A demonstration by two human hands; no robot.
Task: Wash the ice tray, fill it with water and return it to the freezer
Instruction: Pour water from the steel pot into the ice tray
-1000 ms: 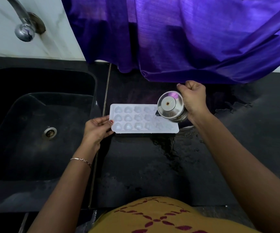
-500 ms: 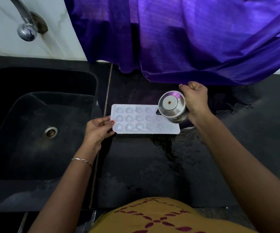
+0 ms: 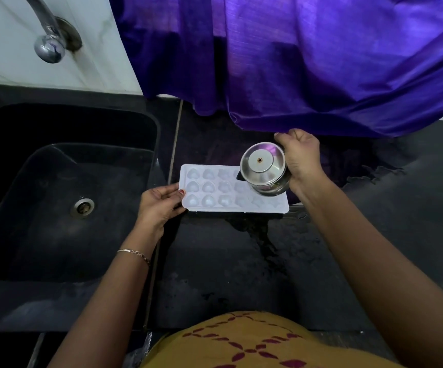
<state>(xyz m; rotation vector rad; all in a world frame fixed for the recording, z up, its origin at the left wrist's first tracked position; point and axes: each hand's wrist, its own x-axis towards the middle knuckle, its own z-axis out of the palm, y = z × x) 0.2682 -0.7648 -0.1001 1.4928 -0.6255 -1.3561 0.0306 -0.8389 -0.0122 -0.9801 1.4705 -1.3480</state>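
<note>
Edging slightly leftward, the round polished steel pot (image 3: 262, 166) stays tipped in the right hand's (image 3: 301, 155) curled grip over the right end of the white plastic ice tray (image 3: 215, 192) (heart-shaped cells). That tray lies flat on the wet black stone counter (image 3: 228, 261), just right of the sink (image 3: 55, 208). At its left edge the left hand (image 3: 158, 203) pinches it.

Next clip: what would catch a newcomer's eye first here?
The big purple curtain hanging across the top, then the shiny steel pot that the right hand tips over the right end of the white ice tray at centre. The left hand holds the tray's left edge on the wet black counter, beside the dark sink.
</note>
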